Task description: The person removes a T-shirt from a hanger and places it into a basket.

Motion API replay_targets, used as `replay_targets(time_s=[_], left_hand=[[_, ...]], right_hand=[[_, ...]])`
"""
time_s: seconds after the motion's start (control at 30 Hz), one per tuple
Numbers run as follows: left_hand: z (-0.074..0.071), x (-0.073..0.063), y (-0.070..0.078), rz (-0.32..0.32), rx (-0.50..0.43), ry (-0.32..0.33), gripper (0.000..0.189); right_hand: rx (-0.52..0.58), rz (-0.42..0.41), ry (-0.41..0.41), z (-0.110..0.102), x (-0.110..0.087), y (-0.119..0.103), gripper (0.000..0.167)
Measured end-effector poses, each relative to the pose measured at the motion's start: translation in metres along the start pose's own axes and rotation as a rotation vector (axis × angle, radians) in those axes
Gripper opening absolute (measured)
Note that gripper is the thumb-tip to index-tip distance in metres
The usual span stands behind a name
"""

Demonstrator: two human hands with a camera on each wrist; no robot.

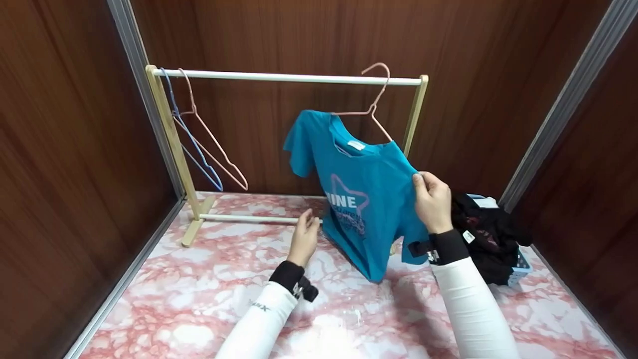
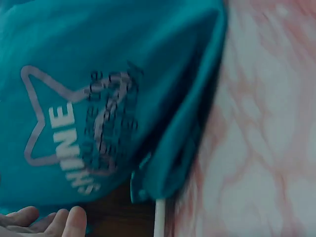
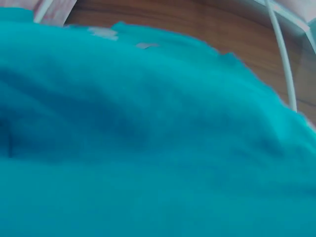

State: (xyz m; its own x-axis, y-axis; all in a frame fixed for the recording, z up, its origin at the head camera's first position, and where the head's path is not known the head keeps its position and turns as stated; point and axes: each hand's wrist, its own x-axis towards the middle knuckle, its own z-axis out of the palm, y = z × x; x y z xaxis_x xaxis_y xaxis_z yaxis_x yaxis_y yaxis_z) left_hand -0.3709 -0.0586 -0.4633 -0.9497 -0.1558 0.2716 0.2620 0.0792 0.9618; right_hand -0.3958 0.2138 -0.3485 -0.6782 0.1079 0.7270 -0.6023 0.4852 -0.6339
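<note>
A blue T-shirt [image 1: 369, 169] with a star print and white lettering hangs tilted on a pink hanger [image 1: 374, 109]. The hanger's shoulders run inside the shirt, and its hook overlaps the rack's top rail in the head view. My right hand [image 1: 432, 202] pinches the shirt near its right shoulder, thumb in front. Beside the shirt's left edge, my left hand [image 1: 305, 237] has loosely bent fingers and holds nothing. In the left wrist view the fingertips [image 2: 74, 222] show just below the shirt's printed front. Blue cloth [image 3: 158, 148] fills most of the right wrist view.
A clothes rack with a white top rail [image 1: 279, 77] and wooden legs stands at the back. A blue hanger [image 1: 199, 152] and another pink hanger [image 1: 214, 139] hang at its left end. Dark clothes [image 1: 483, 239] lie heaped over a light-blue basket [image 1: 521, 269] at right. Brown panels enclose the marbled surface.
</note>
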Motion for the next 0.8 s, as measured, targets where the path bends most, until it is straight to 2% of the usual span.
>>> replay_targets(time_s=[0.07, 0.17, 0.3, 0.4, 0.47, 0.6, 0.67, 0.7, 0.8], left_hand=[[0.004, 0.003, 0.004, -0.028, -0.064, -0.042, 0.054], [0.005, 0.005, 0.010, -0.044, -0.101, -0.057, 0.061], [-0.002, 0.007, 0.010, -0.064, -0.063, 0.047, 0.073], [-0.010, 0.007, 0.005, -0.080, -0.095, 0.151, 0.077], [-0.016, 0.005, -0.001, -0.062, -0.129, 0.192, 0.073], [-0.026, -0.005, -0.011, -0.025, -0.042, 0.244, 0.047], [-0.032, -0.012, -0.014, -0.051, -0.019, 0.222, 0.035], [-0.036, -0.016, -0.015, -0.075, -0.015, 0.188, 0.030], [-0.050, -0.027, -0.014, -0.167, -0.052, -0.023, 0.020]], right_hand=[[0.050, -0.012, -0.010, -0.005, -0.002, 0.000, 0.024], [0.139, -0.013, -0.044, -0.016, -0.009, 0.000, 0.023], [0.258, -0.010, -0.137, -0.033, -0.022, 0.002, 0.023], [0.351, 0.023, -0.219, -0.044, -0.035, 0.005, 0.025], [0.410, 0.051, -0.271, -0.051, -0.044, 0.007, 0.027], [0.500, 0.087, -0.385, -0.062, -0.060, 0.012, 0.032], [0.535, 0.110, -0.447, -0.067, -0.066, 0.015, 0.035], [0.545, 0.121, -0.475, -0.068, -0.068, 0.016, 0.035], [0.561, 0.139, -0.553, -0.073, -0.073, 0.022, 0.034]])
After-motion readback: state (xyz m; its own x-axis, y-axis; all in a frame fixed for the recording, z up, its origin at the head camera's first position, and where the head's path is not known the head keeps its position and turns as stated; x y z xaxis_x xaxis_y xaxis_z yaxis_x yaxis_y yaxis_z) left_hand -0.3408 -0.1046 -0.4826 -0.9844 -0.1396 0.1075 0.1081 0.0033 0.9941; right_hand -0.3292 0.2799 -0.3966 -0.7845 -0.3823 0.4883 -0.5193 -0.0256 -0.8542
